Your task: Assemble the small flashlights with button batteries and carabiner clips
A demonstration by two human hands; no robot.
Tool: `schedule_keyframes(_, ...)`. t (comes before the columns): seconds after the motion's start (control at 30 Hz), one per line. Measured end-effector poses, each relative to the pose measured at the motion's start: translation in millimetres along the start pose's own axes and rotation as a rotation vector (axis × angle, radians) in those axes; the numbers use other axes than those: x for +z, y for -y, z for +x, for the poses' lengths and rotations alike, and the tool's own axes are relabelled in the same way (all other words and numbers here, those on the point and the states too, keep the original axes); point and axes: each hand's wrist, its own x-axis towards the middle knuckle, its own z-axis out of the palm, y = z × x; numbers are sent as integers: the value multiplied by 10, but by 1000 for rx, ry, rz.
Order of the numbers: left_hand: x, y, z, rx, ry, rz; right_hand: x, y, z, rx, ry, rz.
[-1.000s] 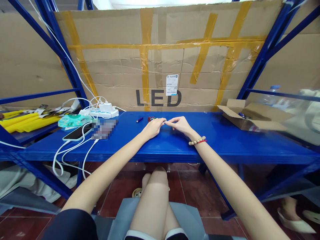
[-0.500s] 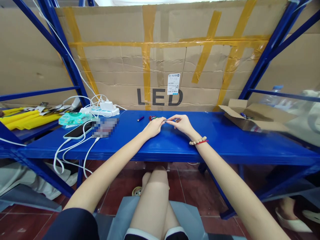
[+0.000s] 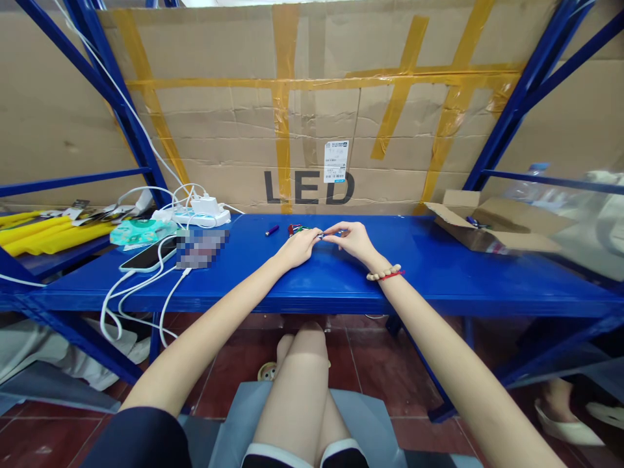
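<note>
My left hand [image 3: 299, 248] rests near the middle of the blue table, its fingers closed together. My right hand [image 3: 355, 239] meets it at the fingertips in a pinch. Between the two sits a small dark piece [image 3: 320, 236], too small to name and touched by both hands. Just behind my left hand lie small red and green items [image 3: 295, 229], partly covered by its fingers. A short dark-blue cylinder [image 3: 272, 231] lies on the table to the left of them.
On the left are a phone [image 3: 149, 255], a teal packet [image 3: 142, 231], a white power strip [image 3: 205, 211] and trailing white cables. An open cardboard box [image 3: 492, 224] stands at the right. Behind the blue table [image 3: 439, 279] rises a taped cardboard sheet [image 3: 234, 136].
The whole view has shifted slightly. Both hands keep their fingertips together at the small dark piece, with barely any visible movement.
</note>
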Motion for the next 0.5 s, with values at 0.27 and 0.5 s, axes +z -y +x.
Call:
schedule_keyframes(0.27, -60, -48, -26, 3, 10, -16, -4, 1, -19, -8, -25, 9)
schedule_keyframes(0.5, -84, -88, -34, -70, 66, 0, -2, -9, -7, -10, -24, 19)
